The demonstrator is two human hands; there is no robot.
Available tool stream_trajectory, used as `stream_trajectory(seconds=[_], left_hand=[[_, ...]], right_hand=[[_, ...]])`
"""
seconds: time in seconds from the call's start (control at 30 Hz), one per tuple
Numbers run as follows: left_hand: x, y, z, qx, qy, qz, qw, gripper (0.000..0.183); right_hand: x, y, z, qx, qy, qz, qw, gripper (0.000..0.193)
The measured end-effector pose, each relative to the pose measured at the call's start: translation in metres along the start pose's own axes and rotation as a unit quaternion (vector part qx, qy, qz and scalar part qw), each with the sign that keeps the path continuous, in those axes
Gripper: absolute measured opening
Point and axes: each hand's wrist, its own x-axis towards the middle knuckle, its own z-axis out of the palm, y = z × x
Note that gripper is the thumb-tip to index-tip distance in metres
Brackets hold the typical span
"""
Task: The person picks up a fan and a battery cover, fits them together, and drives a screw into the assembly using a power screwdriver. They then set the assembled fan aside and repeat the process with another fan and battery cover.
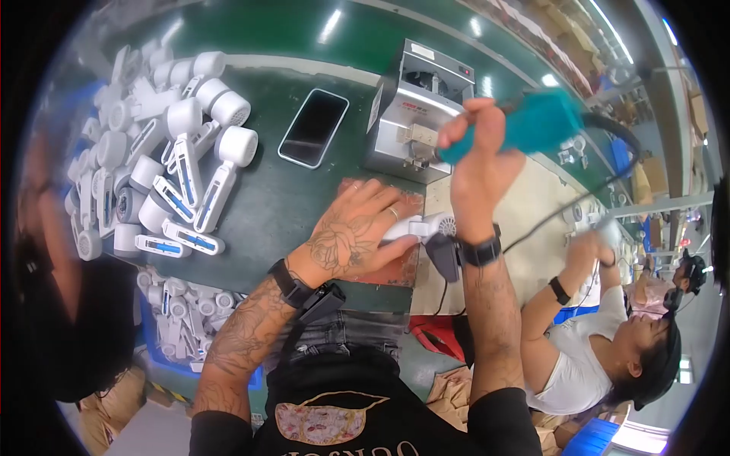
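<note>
White light [329, 26] streaks the glossy green floor [255, 29] beyond the workbench [277, 201].

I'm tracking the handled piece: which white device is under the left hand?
The white device at the reddish mat; the heaped devices lie farther left, away from the left hand.

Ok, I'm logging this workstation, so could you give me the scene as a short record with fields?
Left hand: on a white fan, over the red mat
Right hand: gripping a teal screwdriver
Screwdriver tip: near the front of the grey machine; contact unclear
Bench, left: heap of white fans
Bench, middle: phone, dark screen up
Below bench, left: blue bin with more white parts
Right side: co-worker in white
</note>
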Motion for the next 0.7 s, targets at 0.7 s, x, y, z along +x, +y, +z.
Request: stream_trajectory(seconds=[0.7], left_hand=[[0.002,-0.003,0.003,0.010,-0.006,0.012,1.000,0.041]], right_hand=[[-0.069,-0.022,-0.044,0.019,-0.064,0.066,0.996,0.060]])
